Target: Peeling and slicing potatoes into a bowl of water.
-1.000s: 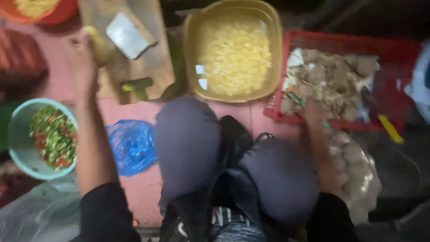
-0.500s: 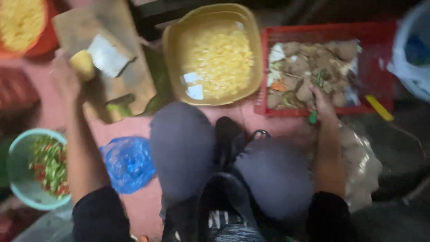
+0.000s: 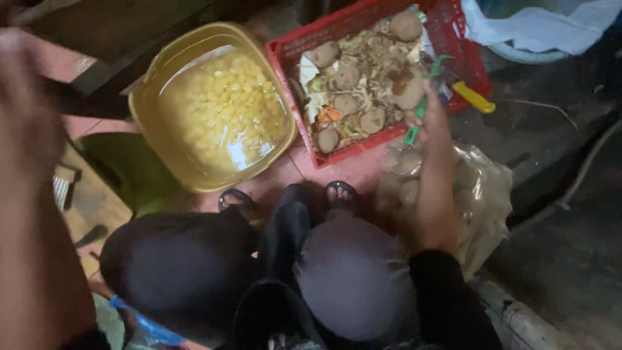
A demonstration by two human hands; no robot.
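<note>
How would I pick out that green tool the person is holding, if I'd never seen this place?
Find the red plastic crate of potatoes and peelings, right of the yellow tub of cut pieces in water. At the crate's near right edge is the person's right hand. The green peeler sticks out of that hand: thin and bright green, unlike the yellow-handled tool lying beside it.

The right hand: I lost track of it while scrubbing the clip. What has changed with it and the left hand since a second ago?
The right hand has gone from resting on the red crate to holding a green peeler at its edge, above the bag of potatoes. The left hand has risen off the cutting board, now a close blur. The yellow tub of diced pieces stayed put.
</note>
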